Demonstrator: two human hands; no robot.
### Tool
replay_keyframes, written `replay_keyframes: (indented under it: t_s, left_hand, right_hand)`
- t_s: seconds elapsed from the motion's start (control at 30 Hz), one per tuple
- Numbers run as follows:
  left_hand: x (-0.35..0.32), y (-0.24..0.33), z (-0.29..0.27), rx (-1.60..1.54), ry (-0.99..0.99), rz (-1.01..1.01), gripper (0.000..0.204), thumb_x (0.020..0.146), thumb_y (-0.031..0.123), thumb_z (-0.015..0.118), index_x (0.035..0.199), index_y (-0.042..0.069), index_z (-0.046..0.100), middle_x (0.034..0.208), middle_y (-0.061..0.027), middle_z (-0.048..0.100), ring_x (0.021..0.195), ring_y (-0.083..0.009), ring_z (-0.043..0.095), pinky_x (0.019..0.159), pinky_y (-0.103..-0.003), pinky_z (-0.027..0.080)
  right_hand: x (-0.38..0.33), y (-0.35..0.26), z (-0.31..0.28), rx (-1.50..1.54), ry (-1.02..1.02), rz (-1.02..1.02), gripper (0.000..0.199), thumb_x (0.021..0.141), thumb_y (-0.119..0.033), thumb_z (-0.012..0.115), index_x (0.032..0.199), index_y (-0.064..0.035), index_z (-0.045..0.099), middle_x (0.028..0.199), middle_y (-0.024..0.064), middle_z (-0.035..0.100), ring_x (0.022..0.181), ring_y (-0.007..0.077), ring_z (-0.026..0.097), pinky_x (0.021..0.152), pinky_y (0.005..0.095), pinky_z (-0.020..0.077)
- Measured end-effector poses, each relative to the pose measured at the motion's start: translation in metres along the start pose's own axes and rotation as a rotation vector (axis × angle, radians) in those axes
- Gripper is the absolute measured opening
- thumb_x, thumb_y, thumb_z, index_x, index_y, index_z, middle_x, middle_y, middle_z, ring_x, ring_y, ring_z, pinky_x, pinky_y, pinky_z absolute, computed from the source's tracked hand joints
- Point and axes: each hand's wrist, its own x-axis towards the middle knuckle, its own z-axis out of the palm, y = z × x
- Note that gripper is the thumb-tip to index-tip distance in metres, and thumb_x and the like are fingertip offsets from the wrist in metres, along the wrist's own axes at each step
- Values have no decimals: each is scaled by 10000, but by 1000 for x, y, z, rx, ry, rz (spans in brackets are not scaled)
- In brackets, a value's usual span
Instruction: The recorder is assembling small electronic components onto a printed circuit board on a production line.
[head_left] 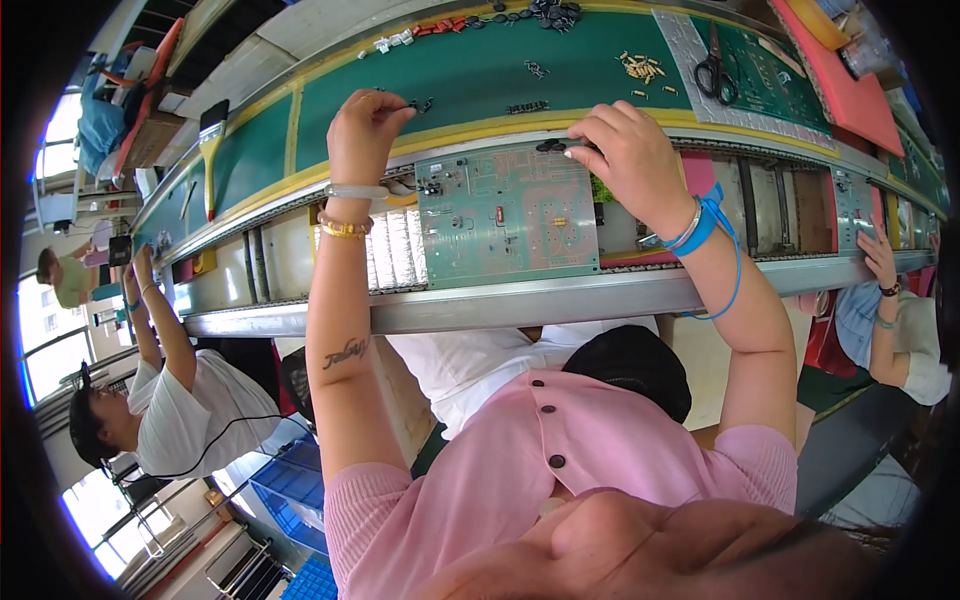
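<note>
My left hand (362, 135) is raised over the far side of the work line, its thumb and fingertips pinched together. Small dark parts (424, 104) lie just right of those fingertips; anything inside the pinch is too small to make out. My right hand (632, 155) hovers at the far right corner of a green circuit board (470, 255), fingers bent, thumb and index slightly apart. Right beside its fingertips are black rounded components (551, 145) at the board's far edge. The board carries a red component (500, 214), a yellowish resistor (560, 221) and other small parts.
A metal rail (450, 309) runs along the near side. On the green bench lie yellowish components (641, 67), a row of black parts (527, 107), red parts (440, 26), scissors (714, 70) and a brush (211, 150). Co-workers (200, 400) sit left and right.
</note>
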Motion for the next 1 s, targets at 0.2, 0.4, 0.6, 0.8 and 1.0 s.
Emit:
replay_keyframes:
  t_s: [0.2,0.4,0.6,0.8,1.0]
  left_hand:
    - [10,-25,14,226,-24,-25,161,676,198,769,762,76,711,792,-84,596,710,-242,577,645,-349,464]
    - [20,-25,9,258,-125,-14,142,718,176,741,784,56,700,815,-91,592,726,-240,577,654,-333,461]
    - [-20,-2,6,68,-137,91,130,796,142,675,865,32,660,831,-57,588,734,-192,563,683,-304,459]
    - [-105,75,-4,-1320,-682,-651,259,922,265,565,1061,48,597,939,29,562,841,-66,485,734,-237,391]
    - [-150,85,-5,-1683,-799,-735,223,938,234,543,1065,57,592,956,32,561,838,-55,485,737,-228,397]
  right_hand:
    - [-2,4,7,6,-13,-12,163,720,-144,693,845,-83,609,805,31,569,798,229,528,713,354,437]
    - [-3,-4,0,11,5,-21,146,721,-119,693,831,-58,618,793,58,582,758,255,528,668,361,442]
    - [-9,-51,-18,135,126,-7,179,698,-92,709,853,-67,622,828,59,600,754,253,551,658,355,444]
    - [-17,-99,-12,297,308,-35,361,617,-94,769,950,-95,629,873,44,599,775,242,558,670,340,442]
    - [-39,-116,-3,204,320,-170,288,641,-168,736,907,-140,630,850,-23,569,791,190,545,665,310,444]
